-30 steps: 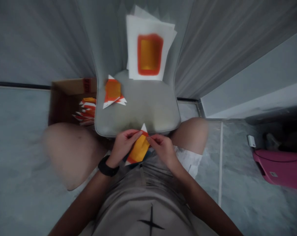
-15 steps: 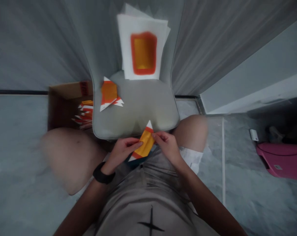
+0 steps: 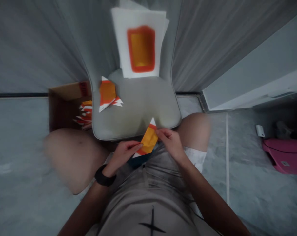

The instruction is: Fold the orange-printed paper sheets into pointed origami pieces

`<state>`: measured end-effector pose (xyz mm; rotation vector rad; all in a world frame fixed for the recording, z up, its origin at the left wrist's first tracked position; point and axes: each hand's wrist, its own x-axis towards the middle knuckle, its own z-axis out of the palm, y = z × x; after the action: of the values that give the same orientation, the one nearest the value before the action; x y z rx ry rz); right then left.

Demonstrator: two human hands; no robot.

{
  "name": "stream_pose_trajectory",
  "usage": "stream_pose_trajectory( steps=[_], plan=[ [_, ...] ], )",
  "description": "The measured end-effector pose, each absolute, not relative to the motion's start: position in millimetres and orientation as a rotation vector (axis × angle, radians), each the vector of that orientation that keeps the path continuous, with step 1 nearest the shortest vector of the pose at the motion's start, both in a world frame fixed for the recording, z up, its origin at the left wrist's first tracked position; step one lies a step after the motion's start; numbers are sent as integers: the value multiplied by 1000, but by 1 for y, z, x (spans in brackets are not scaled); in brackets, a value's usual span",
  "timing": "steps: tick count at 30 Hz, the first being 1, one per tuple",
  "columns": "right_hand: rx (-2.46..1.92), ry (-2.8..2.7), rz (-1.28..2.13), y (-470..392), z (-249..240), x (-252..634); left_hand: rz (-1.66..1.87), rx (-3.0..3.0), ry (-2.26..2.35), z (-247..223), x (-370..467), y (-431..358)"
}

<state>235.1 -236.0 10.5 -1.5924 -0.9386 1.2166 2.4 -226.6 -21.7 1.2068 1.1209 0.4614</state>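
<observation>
A folded paper piece (image 3: 149,139), yellow with orange bands and white pointed tips, is held at a slant just in front of the chair's front edge. My left hand (image 3: 125,151) pinches its left edge between thumb and fingers. My right hand (image 3: 170,140) grips its upper right edge. Several similar folded papers (image 3: 108,92) lie at the left of the grey chair seat (image 3: 143,105). White sheets with an orange and yellow print (image 3: 120,42) lean against the chair's backrest.
A cardboard box (image 3: 67,91) with more folded papers inside (image 3: 86,113) stands on the floor left of the chair. A pink object (image 3: 286,155) and a small white device (image 3: 260,130) lie on the floor at the right. Grey curtains hang behind.
The view has shifted slightly. Both hands, still on the folded paper, appear a little further right and the paper's tip is slightly higher.
</observation>
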Motion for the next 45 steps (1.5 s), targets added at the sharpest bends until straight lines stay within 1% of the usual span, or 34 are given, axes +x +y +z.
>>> stream_pose_trajectory(
  steps=[6, 12, 16, 22, 25, 29, 31, 36, 39, 45],
  plan=[
    [-1570, -892, 1254, -236, 5, 247, 365, 1122, 1093, -22, 5, -225],
    [-1604, -861, 1212, -239, -6, 257, 283, 1075, 1025, -18, 13, -225],
    [-1573, -832, 1194, -237, -14, 271, 340, 1061, 1055, -20, 15, -232],
    [-1476, -866, 1216, -228, -20, 276, 390, 1202, 1215, -16, 9, -232],
    [-1458, -982, 1115, -231, -11, 273, 456, 1074, 1336, -9, 6, -226],
    [-1437, -1349, 692, -248, 11, 272, 585, 798, 1539, 5, 9, -224],
    [-1395, -1475, 558, -259, 23, 269, 599, 671, 1574, 14, 15, -227],
    [-1343, -1556, 557, -276, 48, 254, 388, 547, 1318, 42, 37, -237],
    [-1376, -1507, 587, -276, 57, 246, 446, 617, 1161, 56, 47, -232],
    [-1431, -1453, 699, -263, 70, 242, 583, 643, 1066, 68, 46, -200]
  ],
)
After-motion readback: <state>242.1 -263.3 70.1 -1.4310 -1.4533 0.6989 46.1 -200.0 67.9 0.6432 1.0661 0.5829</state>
